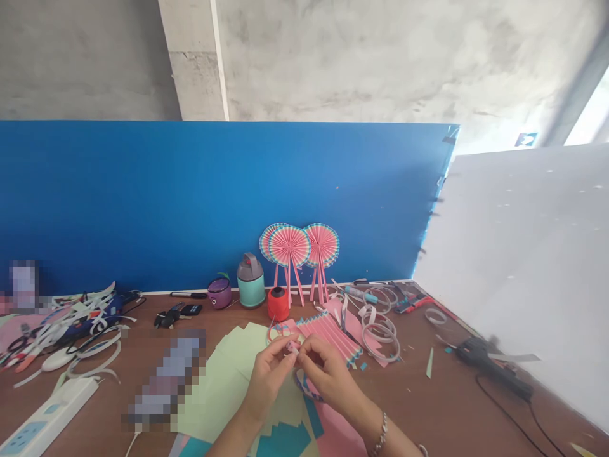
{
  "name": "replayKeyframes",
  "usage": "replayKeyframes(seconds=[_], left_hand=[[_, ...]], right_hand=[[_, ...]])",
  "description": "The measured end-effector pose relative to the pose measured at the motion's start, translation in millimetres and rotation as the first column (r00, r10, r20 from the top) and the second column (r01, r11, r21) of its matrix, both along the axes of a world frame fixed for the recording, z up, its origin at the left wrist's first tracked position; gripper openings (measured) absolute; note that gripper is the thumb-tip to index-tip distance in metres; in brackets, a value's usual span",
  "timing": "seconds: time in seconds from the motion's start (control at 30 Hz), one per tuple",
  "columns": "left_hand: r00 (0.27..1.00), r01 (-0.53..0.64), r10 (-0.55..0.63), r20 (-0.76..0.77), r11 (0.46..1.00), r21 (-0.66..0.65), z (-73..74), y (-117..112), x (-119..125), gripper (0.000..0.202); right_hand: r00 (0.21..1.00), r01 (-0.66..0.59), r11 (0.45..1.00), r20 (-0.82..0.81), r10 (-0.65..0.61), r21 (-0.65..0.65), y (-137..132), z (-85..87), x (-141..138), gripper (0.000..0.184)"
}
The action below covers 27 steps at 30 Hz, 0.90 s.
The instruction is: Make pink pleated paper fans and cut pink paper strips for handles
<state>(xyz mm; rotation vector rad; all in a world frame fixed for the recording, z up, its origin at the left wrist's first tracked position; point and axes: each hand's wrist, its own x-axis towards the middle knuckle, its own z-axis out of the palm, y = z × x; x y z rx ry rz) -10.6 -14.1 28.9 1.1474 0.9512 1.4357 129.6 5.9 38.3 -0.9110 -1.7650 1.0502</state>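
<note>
My left hand [269,374] and my right hand [328,374] meet over the table, fingers pinched on the end of a pleated pink paper piece [291,344]. The pleated pink paper with blue edging [333,333] stretches away to the right behind my right hand. A bracelet [380,435] sits on my right wrist. Under my hands lie pale green paper sheets [228,374], with pink and teal sheets [285,441] nearer me. Finished pink paper fans [297,247] on sticks lean against the blue partition.
A red thread spool [278,303], a teal jar [250,281] and a purple pot [219,293] stand at the back. Tape rolls [380,333] lie right. A black glue gun [495,368] with cord lies far right. A power strip [42,419] and scissors [23,349] lie left.
</note>
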Motion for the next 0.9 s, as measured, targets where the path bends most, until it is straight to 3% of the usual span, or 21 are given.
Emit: replayKeyframes(seconds=[0.4, 0.57, 0.9], left_hand=[[0.98, -0.098, 0.114, -0.164, 0.99, 0.104, -1.2, 3, 1, 0.033], [0.946, -0.194, 0.229, -0.23, 0.967, 0.165, 0.0, 2, 0, 0.029], [0.944, -0.263, 0.279, -0.175, 0.958, 0.113, 5.5, 4, -10, 0.036]], right_hand=[[0.991, 0.061, 0.998, 0.114, -0.064, 0.036, -4, 8.5, 0, 0.02], [0.979, 0.084, 0.994, 0.181, -0.096, 0.073, -5, 10.7, 0, 0.019], [0.986, 0.149, 0.983, 0.097, -0.139, -0.106, 5, -1.4, 6, 0.032]])
